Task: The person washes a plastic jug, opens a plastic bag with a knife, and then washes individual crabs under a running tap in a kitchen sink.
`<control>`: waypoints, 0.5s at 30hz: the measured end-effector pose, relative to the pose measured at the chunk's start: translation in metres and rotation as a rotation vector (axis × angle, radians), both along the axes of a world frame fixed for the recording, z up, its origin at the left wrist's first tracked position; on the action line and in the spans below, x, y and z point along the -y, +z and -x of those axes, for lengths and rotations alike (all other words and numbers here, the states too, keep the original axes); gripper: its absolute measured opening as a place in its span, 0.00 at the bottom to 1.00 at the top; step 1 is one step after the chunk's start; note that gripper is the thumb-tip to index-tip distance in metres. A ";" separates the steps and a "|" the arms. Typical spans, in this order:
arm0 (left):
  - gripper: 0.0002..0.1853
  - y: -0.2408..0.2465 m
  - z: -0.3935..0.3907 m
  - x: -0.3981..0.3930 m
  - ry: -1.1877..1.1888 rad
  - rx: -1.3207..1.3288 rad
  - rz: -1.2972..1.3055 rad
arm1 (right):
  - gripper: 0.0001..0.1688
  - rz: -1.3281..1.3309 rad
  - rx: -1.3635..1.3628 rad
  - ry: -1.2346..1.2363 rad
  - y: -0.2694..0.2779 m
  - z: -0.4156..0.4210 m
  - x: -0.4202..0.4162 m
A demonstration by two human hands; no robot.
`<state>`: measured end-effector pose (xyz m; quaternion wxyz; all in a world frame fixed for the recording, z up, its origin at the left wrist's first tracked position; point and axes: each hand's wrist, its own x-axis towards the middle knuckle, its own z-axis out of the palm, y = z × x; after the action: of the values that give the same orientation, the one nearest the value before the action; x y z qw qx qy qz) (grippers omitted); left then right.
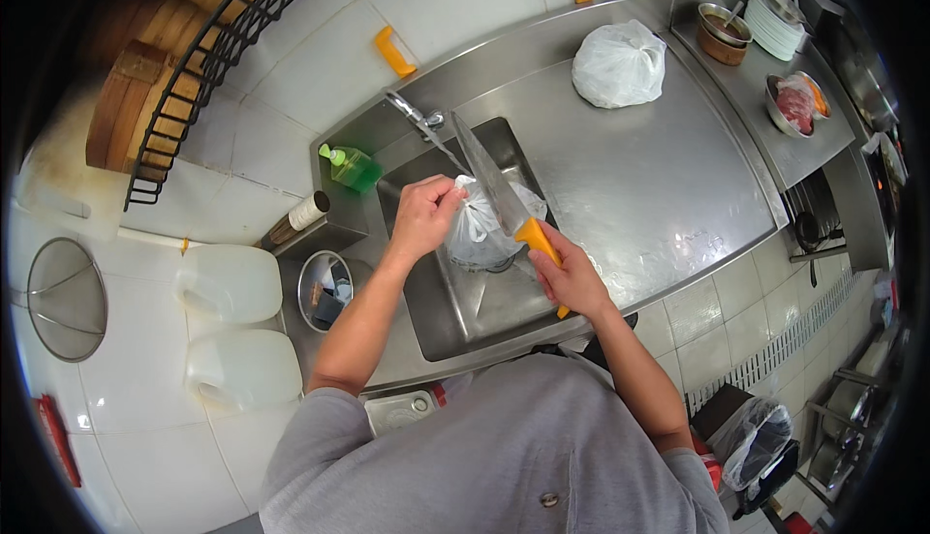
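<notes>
Over the stainless steel sink basin point(454, 316), my left hand point(429, 214) pinches the gathered top of a white plastic bag point(479, 240). The bag hangs low in the basin, bulging, and its contents cannot be made out. My right hand point(574, 265) grips the yellow handle of a large kitchen knife point(490, 178). Its wide blade points up and to the left, passing in front of the bag's right part; whether it touches the plastic I cannot tell. From the chrome faucet point(410, 109), what looks like a stream of water falls behind the blade.
A second tied white plastic bag point(619, 63) sits on the steel counter point(654, 164) at right. Left of the basin are a green soap bottle point(352, 169), a metal bowl point(325, 291) and two plastic jugs point(232, 283). A shelf point(799, 149) at far right bears plates point(774, 26) and a bowl of meat point(792, 105).
</notes>
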<state>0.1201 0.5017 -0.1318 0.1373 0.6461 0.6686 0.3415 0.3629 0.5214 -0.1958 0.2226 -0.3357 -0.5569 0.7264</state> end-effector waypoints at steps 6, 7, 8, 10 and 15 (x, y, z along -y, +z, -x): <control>0.08 -0.019 0.014 0.002 0.020 0.018 -0.010 | 0.29 0.096 0.017 0.073 -0.004 0.012 0.010; 0.08 -0.021 0.016 0.002 0.026 0.032 -0.007 | 0.29 0.112 0.012 0.078 -0.006 0.012 0.012; 0.08 -0.023 0.016 0.001 0.032 0.046 -0.003 | 0.28 0.108 0.027 0.097 -0.006 0.008 0.017; 0.08 -0.025 0.021 0.002 0.046 0.058 0.013 | 0.28 0.099 0.048 0.138 -0.003 -0.003 0.028; 0.08 -0.039 0.021 0.006 -0.012 0.063 0.030 | 0.28 0.173 0.072 0.174 -0.007 0.008 0.023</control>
<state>0.0994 0.4956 -0.1709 0.1699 0.6371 0.6649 0.3508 0.3554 0.4983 -0.2031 0.1088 -0.3300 -0.5270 0.7756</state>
